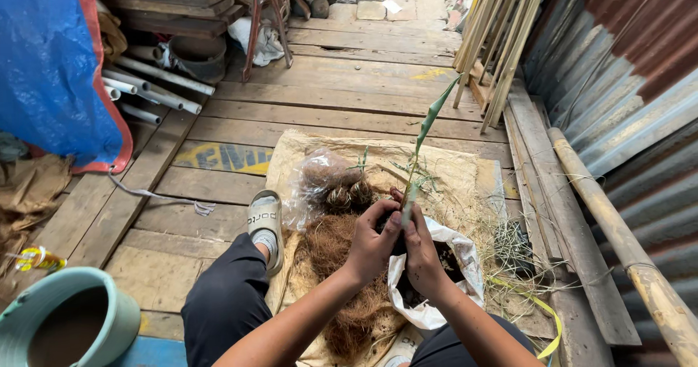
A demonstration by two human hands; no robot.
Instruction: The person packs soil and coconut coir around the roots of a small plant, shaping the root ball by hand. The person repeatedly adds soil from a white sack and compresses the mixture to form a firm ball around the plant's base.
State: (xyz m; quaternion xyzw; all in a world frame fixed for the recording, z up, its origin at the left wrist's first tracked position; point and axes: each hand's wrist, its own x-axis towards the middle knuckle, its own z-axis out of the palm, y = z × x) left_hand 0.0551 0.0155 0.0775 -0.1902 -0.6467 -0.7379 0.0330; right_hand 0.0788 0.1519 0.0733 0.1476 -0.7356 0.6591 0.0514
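Starting at the far left, a blue tarp (43, 61) hangs beside white pipes (156, 83), with a pale green bucket (69, 323) at the bottom corner. On the floor planks (349, 83) a faded yellow-and-blue painted sign (222, 157) peeks from under a tan sack (465, 170) spread flat. A clear plastic bag (320, 181) of brown husks lies on it, above a heap of coconut fibre (342, 265). The left hand (371, 243) has its fingers closed on the base of a thin green seedling (425, 130); the right hand (422, 254) pinches the same stem, just over a white bag (443, 280) of dark soil. Holding the stem low and upright, without crushing it, seems the careful way here. Bamboo poles (502, 32) lean against the corrugated wall (625, 83) on the right.
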